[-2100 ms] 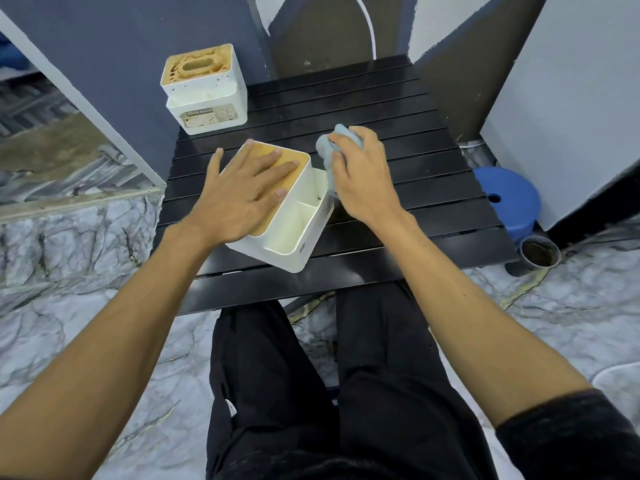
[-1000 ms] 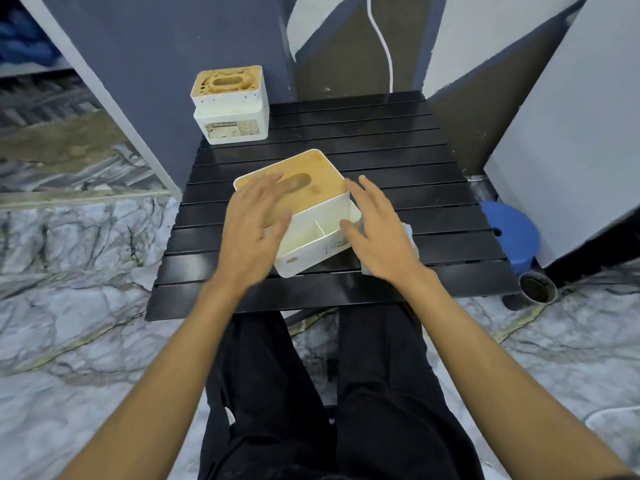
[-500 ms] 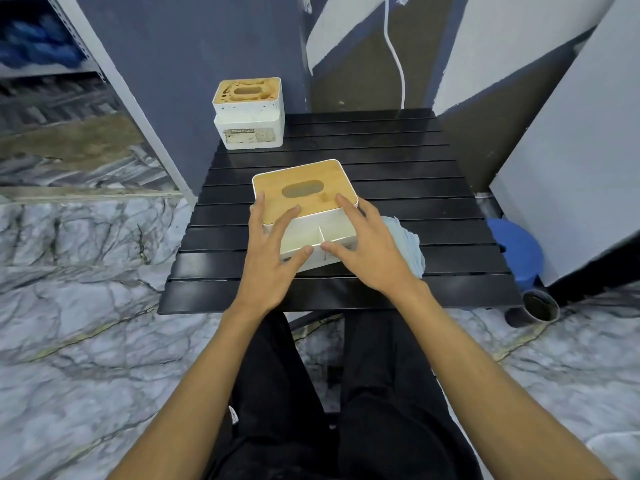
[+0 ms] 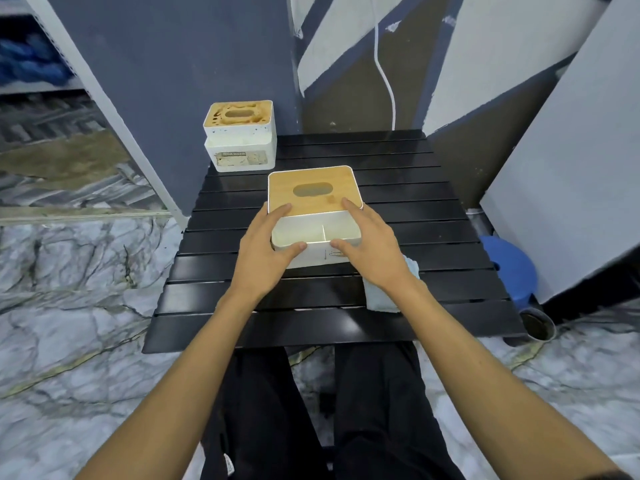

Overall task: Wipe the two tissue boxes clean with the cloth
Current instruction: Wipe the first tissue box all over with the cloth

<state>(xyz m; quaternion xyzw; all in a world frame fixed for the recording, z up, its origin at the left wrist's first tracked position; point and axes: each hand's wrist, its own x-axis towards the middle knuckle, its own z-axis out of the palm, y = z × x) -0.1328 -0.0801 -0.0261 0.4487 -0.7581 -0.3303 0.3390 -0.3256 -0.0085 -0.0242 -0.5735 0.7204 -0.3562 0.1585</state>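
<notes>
Our left hand (image 4: 266,258) and right hand (image 4: 370,251) both grasp the cleaner box (image 4: 311,199) at frame centre, probably to set it straight. The cloth (image 4: 379,299) lies released beneath our right wrist, and the dirty box (image 4: 239,136) stands upper left.

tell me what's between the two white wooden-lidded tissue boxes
Nothing: only bare black slatted table separates the stained far tissue box from the near tissue box, per the head view.
</notes>
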